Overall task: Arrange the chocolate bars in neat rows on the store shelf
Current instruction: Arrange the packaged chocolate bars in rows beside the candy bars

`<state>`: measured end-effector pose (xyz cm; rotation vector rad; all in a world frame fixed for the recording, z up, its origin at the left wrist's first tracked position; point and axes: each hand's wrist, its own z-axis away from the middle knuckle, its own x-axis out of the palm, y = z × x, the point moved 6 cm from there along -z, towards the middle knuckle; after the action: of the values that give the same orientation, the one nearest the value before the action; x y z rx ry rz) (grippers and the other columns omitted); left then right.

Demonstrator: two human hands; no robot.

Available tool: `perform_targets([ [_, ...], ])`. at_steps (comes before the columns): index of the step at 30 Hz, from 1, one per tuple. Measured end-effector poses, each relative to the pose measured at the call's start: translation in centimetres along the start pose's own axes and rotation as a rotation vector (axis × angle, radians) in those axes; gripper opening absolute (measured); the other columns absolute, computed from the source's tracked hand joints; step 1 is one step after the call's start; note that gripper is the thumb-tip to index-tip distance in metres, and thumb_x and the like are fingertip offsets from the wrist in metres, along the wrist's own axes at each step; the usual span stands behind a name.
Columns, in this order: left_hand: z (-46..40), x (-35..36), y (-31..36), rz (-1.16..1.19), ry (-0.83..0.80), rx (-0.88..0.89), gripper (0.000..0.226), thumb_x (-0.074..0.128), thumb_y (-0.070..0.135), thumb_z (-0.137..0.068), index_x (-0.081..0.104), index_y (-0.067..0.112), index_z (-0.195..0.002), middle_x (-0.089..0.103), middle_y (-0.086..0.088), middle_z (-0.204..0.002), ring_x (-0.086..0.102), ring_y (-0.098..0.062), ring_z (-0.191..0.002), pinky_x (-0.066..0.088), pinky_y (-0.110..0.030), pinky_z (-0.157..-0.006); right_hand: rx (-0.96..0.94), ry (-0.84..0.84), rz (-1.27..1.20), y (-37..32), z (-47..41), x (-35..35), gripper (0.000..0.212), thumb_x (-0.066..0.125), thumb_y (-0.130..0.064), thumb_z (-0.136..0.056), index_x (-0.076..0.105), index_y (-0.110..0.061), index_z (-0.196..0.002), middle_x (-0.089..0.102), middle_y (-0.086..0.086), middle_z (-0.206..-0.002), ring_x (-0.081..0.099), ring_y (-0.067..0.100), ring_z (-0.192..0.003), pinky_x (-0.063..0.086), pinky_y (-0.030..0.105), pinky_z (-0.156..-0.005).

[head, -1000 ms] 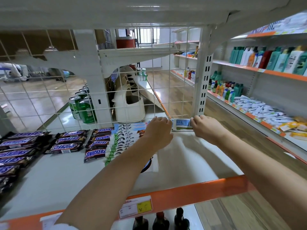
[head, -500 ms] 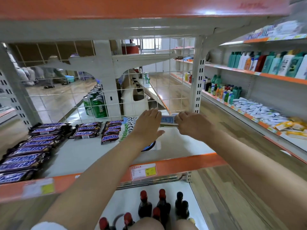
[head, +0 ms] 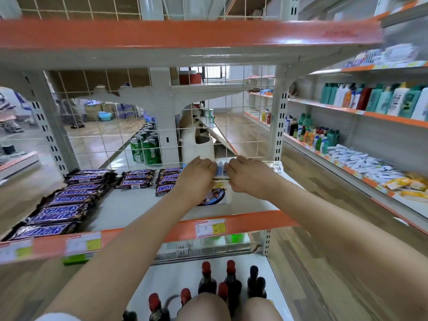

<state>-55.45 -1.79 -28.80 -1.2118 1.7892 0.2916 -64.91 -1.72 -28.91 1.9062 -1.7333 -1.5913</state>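
Dark Snickers bars lie on the white shelf (head: 129,209) in three rows: a long left row (head: 58,205), a short middle row (head: 136,179) and a third row (head: 168,179). Right of them sits a stack of white-and-blue wrapped chocolate bars (head: 218,195) against the wire back. My left hand (head: 199,172) lies over the stack's left part, fingers bent onto the top bar. My right hand (head: 250,174) grips the same bar from the right with curled fingers. A strip of the wrapper (head: 221,170) shows between the two hands; the rest of the top bar is hidden.
A wire grid (head: 250,140) backs the shelf, with green cans (head: 148,149) and a white plastic holder (head: 199,144) behind it. An orange-edged shelf (head: 185,35) hangs overhead. Dark bottles (head: 229,281) stand on the shelf below. Toiletry shelves (head: 370,100) line the right.
The view has pulled back and dropped, so the upper shelf and lower bottles show. My hands have drawn closer together over the white-wrapped stack and shifted a little left.
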Motion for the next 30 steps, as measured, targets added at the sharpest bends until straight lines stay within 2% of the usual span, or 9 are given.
perform_targets([
  [3, 0.7, 0.2, -0.7, 0.077, -0.040, -0.076, 0.037, 0.086, 0.010, -0.055, 0.065, -0.001, -0.083, 0.065, -0.015, -0.078, 0.063, -0.035, -0.072, 0.053, -0.037, -0.066, 0.041, 0.068, -0.094, 0.7, 0.2, -0.4, 0.031, 0.073, -0.033, -0.065, 0.071, -0.008, -0.085, 0.065, 0.004, -0.070, 0.063, 0.021, -0.058, 0.047, 0.022, -0.049],
  [6, 1.2, 0.0, -1.7, 0.138, -0.006, -0.150, 0.033, 0.064, 0.016, -0.084, 0.057, 0.002, -0.113, 0.060, -0.014, -0.112, 0.052, -0.033, -0.107, 0.041, -0.038, -0.092, 0.104, 0.021, -0.166, 2.2, 1.0, -0.9, 0.060, 0.081, -0.043, -0.064, 0.066, -0.005, -0.108, 0.069, 0.009, -0.097, 0.068, 0.025, -0.078, 0.054, 0.029, -0.064],
  [8, 1.7, 0.0, -2.2, 0.167, -0.006, -0.174, 0.038, 0.059, 0.020, -0.088, 0.053, 0.004, -0.122, 0.057, -0.011, -0.120, 0.048, -0.030, -0.114, 0.035, -0.035, -0.098, 0.142, -0.100, -0.203, 2.8, 1.8, -0.6, 0.063, 0.065, -0.046, -0.083, 0.051, -0.006, -0.129, 0.058, 0.010, -0.124, 0.060, 0.028, -0.105, 0.049, 0.035, -0.084],
  [10, 2.1, 0.2, -2.3, 0.174, 0.002, -0.175, 0.039, 0.060, 0.020, -0.088, 0.053, 0.004, -0.124, 0.057, -0.011, -0.120, 0.048, -0.029, -0.113, 0.035, -0.034, -0.098, 0.165, -0.187, -0.239, 2.7, 2.5, -0.1, 0.057, 0.046, -0.046, -0.094, 0.040, -0.009, -0.136, 0.049, 0.009, -0.133, 0.051, 0.028, -0.117, 0.040, 0.037, -0.095],
  [16, 2.5, 0.3, -1.7, 0.163, 0.002, -0.155, 0.042, 0.061, 0.016, -0.087, 0.053, 0.001, -0.125, 0.057, -0.013, -0.124, 0.050, -0.031, -0.117, 0.026, -0.035, -0.110, 0.222, -0.237, -0.311, 2.4, 3.0, 0.3, 0.057, 0.046, -0.050, -0.092, 0.041, -0.013, -0.135, 0.050, 0.006, -0.131, 0.049, 0.025, -0.117, 0.037, 0.034, -0.096],
  [20, 2.6, 0.0, -1.9, 0.148, 0.068, -0.154, 0.040, 0.067, 0.010, -0.082, 0.057, -0.002, -0.119, 0.062, -0.017, -0.115, 0.056, -0.035, -0.109, 0.035, -0.041, -0.105, 0.603, -0.206, -0.940, 3.8, 3.8, 0.4, 0.060, 0.063, -0.047, -0.084, 0.048, -0.015, -0.133, 0.051, 0.001, -0.132, 0.051, 0.019, -0.115, 0.042, 0.029, -0.093],
  [23, 2.7, -0.5, -2.0, 0.126, 0.076, -0.149, 0.039, 0.072, 0.009, -0.076, 0.061, -0.002, -0.112, 0.065, -0.016, -0.108, 0.059, -0.035, -0.101, 0.045, -0.042, -0.094, 0.857, -0.196, -1.331, 4.5, 4.2, 1.3, 0.038, 0.064, -0.033, -0.087, 0.062, -0.006, -0.113, 0.063, 0.010, -0.106, 0.056, 0.017, -0.088, 0.046, 0.027, -0.076],
  [27, 3.0, -0.9, -1.6, 0.072, 0.181, -0.058, 0.051, 0.090, 0.008, -0.045, 0.068, 0.000, -0.090, 0.069, -0.011, -0.084, 0.068, -0.029, -0.074, 0.056, -0.041, -0.070, 0.854, -0.270, -1.407, 4.1, 4.3, 1.3, 0.015, 0.066, -0.018, -0.087, 0.067, -0.005, -0.095, 0.067, 0.013, -0.089, 0.058, 0.019, -0.071, 0.051, 0.024, -0.066],
  [30, 3.3, 0.0, -1.9, 0.134, 0.191, -0.094, 0.057, 0.090, 0.006, -0.049, 0.066, -0.002, -0.099, 0.068, -0.017, -0.095, 0.067, -0.035, -0.083, 0.054, -0.046, -0.077, 0.835, -0.227, -1.327, 4.0, 4.1, 0.7, 0.015, 0.064, -0.018, -0.088, 0.067, -0.005, -0.095, 0.064, 0.005, -0.079, 0.054, 0.012, -0.063, 0.046, 0.021, -0.061],
])
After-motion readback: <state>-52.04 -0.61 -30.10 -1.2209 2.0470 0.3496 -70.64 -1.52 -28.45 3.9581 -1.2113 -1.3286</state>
